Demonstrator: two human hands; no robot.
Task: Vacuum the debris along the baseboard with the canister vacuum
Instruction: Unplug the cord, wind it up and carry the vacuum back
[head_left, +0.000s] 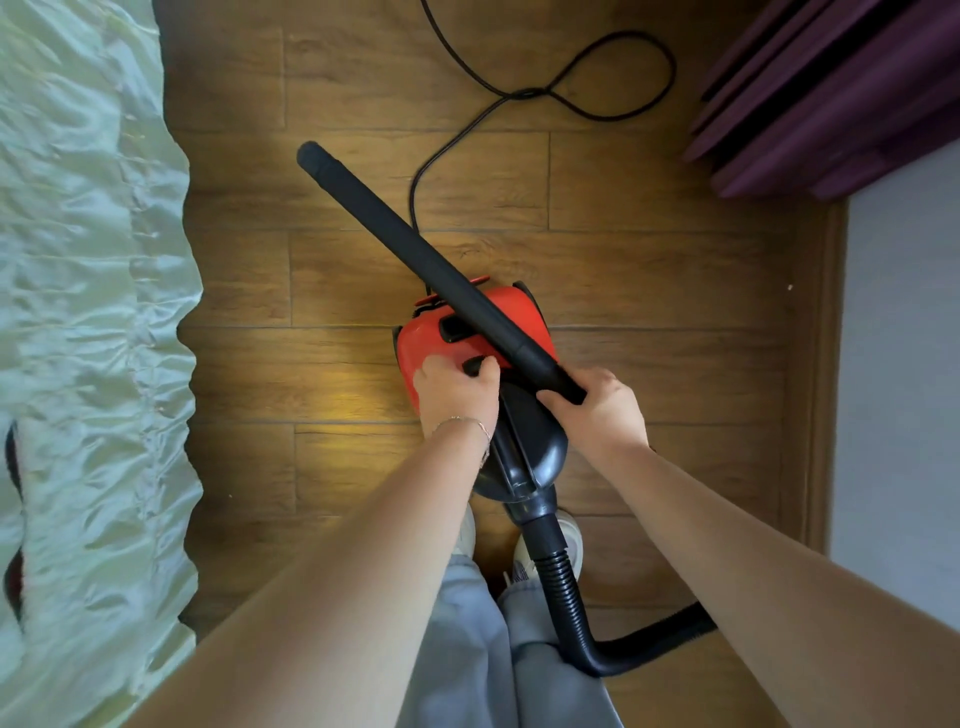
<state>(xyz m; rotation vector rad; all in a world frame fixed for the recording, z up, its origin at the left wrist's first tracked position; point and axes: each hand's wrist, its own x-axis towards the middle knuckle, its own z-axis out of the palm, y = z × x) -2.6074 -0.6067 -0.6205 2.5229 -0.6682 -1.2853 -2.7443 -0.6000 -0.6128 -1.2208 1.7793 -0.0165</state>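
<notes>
Bright daylight, warm glare mid-floor (353, 395) (edges fisheye-bent)

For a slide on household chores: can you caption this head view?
Left hand grips the red canister vacuum while the right hand holds its black wand above the wood floor.

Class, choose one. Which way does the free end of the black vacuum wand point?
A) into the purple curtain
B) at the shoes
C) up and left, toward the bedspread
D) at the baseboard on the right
C: from the grip of the right hand the wand slants up and left over the canister vacuum, which the left hand holds, ending near the bedspread.
</notes>
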